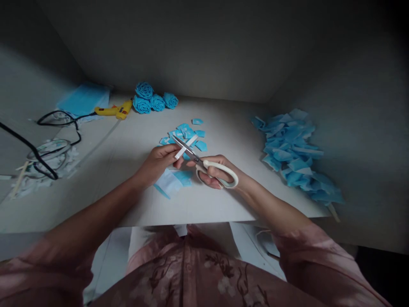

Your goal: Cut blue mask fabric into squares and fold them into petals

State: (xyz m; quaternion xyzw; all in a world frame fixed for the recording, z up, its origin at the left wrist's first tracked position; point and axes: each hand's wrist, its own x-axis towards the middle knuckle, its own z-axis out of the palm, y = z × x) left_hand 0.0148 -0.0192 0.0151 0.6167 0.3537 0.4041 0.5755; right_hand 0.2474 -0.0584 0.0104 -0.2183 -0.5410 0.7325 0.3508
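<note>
My right hand (217, 170) is closed around the white handles of a pair of scissors (220, 166), whose blades point up and to the left. Between the blades lies a narrow white strip (180, 152), tilted upward to the right. The fingers of my left hand (162, 160) pinch its lower end. Just beyond the blades, small blue cut pieces (183, 130) lie loosely together on the white table (230, 123). Below my hands rests a blue-and-white sheet (171, 183), partly covered by my left hand.
Several blue rosettes (143, 104) stand at the back beside a yellow glue gun (119, 111) with a black cord. Behind it are flat blue masks (83, 100). White scraps (51, 157) lie at the left, and a heap of blue scraps (294, 149) at the right.
</note>
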